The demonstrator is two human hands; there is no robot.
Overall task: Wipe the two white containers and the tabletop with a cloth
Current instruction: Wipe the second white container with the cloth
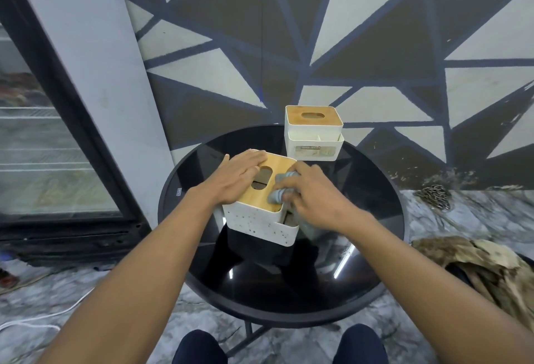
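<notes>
A round black glass table (372, 190) stands against a wall (361, 31) painted with grey, white and blue triangles. A glass-door fridge (43, 146) is at the left. On the marbled floor (476, 216) a chain (433, 197) lies to the right, near a brown crumpled heap (479, 265).

At the middle of the table, the near container (260, 226), white and speckled with dark spots, carries a wooden lid (257, 200) with an oval slot; what is inside cannot be made out. The person's left hand (237, 178) lies flat on the lid, fingers straight and pressing down. The right hand (312, 196) curls round a bunched grey cloth (281, 187), held against the lid's right edge, with more cloth hanging beside the container's side pocket.

The far container (313, 146) stands apart at the table's far edge by the wall, with the same kind of slotted wooden top. Its divided front pocket bears a label, and its contents cannot be told.
</notes>
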